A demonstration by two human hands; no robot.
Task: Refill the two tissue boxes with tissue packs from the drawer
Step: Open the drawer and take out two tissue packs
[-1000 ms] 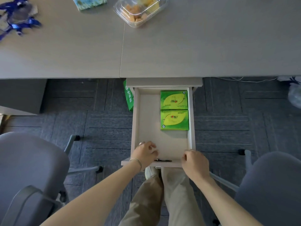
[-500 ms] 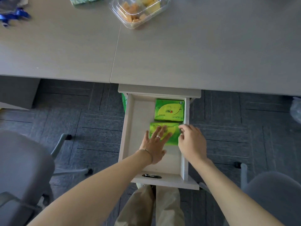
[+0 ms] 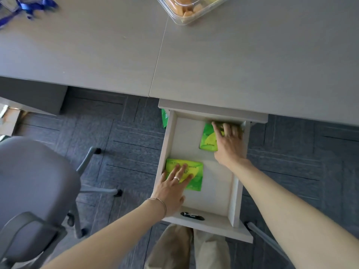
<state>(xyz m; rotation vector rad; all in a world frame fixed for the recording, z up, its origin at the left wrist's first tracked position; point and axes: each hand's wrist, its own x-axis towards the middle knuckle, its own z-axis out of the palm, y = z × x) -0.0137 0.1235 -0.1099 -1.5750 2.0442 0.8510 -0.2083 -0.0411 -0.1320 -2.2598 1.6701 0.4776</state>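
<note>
Two green tissue packs lie in the open drawer (image 3: 169, 144) below the worktop (image 3: 252, 65). The near pack (image 3: 194, 180) sits against the left wall of the drawer. The left hand (image 3: 172, 186) rests flat on it with fingers spread, released, not yet closed around it. The far pack (image 3: 207, 139) lies at the far right corner, partly under the worktop edge. The right hand (image 3: 229, 144) covers its right half, fingers curled over the far edge; whether the grip has closed cannot be determined. No tissue boxes are in view.

Hazards, as judged from this position:
- The far pack sits close under the worktop overhang. A straight upward lift is likely to strike the underside; draw it toward the near end first.
- The packs look soft and smooth. A flat palm gives no hold, so the near pack may slide or fold instead of lifting.
- The right drawer wall stands just beside the right hand and leaves little room for the knuckles.

Clearance: the drawer floor between the packs and toward the near right corner is bare. A chair (image 3: 33, 181) stands to the left, well apart from the drawer. A clear food container (image 3: 192, 8) sits at the far edge of the worktop.
</note>
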